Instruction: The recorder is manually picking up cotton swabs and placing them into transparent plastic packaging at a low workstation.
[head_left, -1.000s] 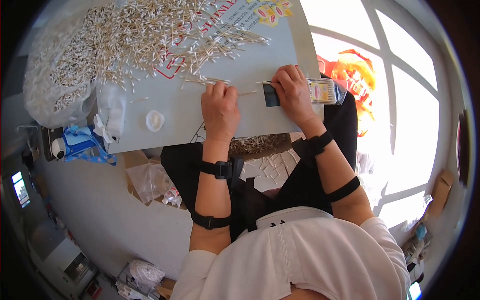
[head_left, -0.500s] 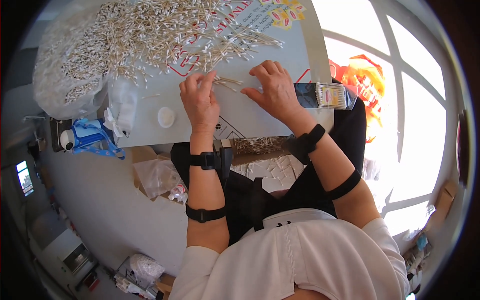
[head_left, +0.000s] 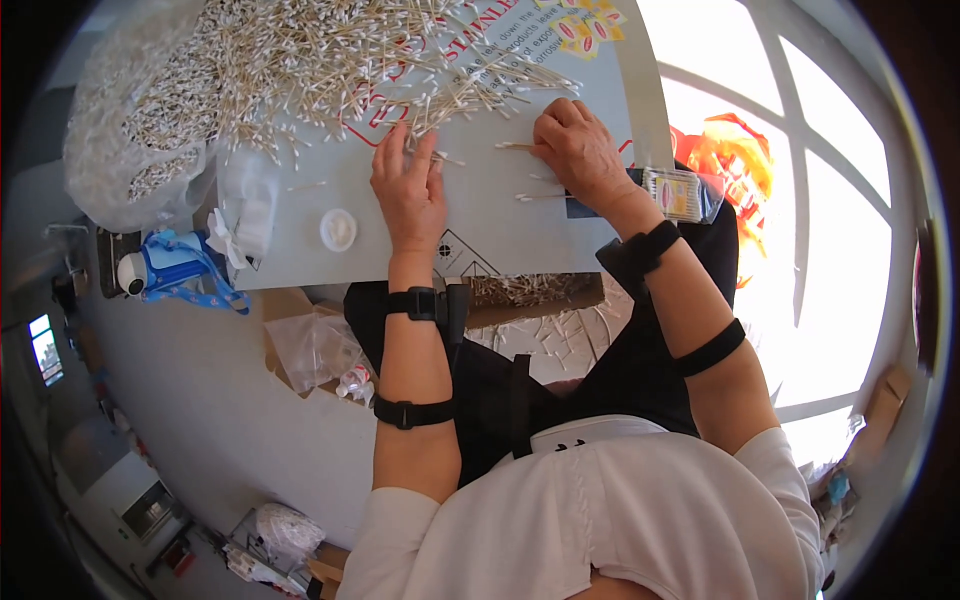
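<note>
A large heap of cotton swabs (head_left: 300, 70) covers the far part of the grey table, spilling from a clear plastic bag. My left hand (head_left: 410, 195) rests at the heap's near edge, fingers stretched out and apart, with a few swabs about its fingertips. Further right, my right hand (head_left: 583, 155) is closed, fingers curled down. Swab tips stick out to the left from under its fingers; how many it grips is hidden. A loose swab (head_left: 538, 197) lies just below that hand. Beside its wrist is a clear pack of swabs (head_left: 677, 194) with a yellow label.
A small round white container (head_left: 338, 230) stands left of my left hand, near a clear plastic box (head_left: 248, 205). Yellow labels (head_left: 590, 28) lie at the far right. A blue bottle (head_left: 175, 262) with a strap is off the table's left edge. Below sits an open cardboard box (head_left: 535, 295) of swabs.
My right hand has moved right and its fingers have curled, with swabs shifting along beside it. My left hand has moved slightly farther away, its fingers straightening.
</note>
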